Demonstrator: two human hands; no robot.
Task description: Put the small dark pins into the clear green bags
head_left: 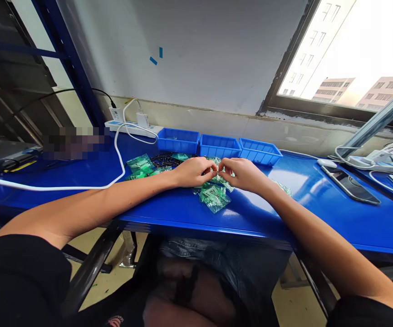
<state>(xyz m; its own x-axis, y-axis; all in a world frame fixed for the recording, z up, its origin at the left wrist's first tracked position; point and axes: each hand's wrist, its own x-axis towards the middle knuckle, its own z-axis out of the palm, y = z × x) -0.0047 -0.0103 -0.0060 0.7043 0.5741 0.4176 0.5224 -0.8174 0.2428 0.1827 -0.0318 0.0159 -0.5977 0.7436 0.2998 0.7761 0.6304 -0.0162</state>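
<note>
My left hand (196,172) and my right hand (240,172) meet over the middle of the blue table, fingertips pinched close together. Something very small shows between the fingertips, too small to name. Just below the hands lies a clear-and-green plastic packet (214,198), with more such packets partly hidden under and behind the fingers. Left of my left hand, further green packets (141,166) are spread beside a heap of small black pieces (165,159).
Three blue bins (221,146) stand in a row behind the hands. A white cable (119,156) crosses the left forearm's side from a power strip (113,126). To the right lie a phone (350,183) and chargers (360,162). The table's front edge (196,224) runs below the forearms.
</note>
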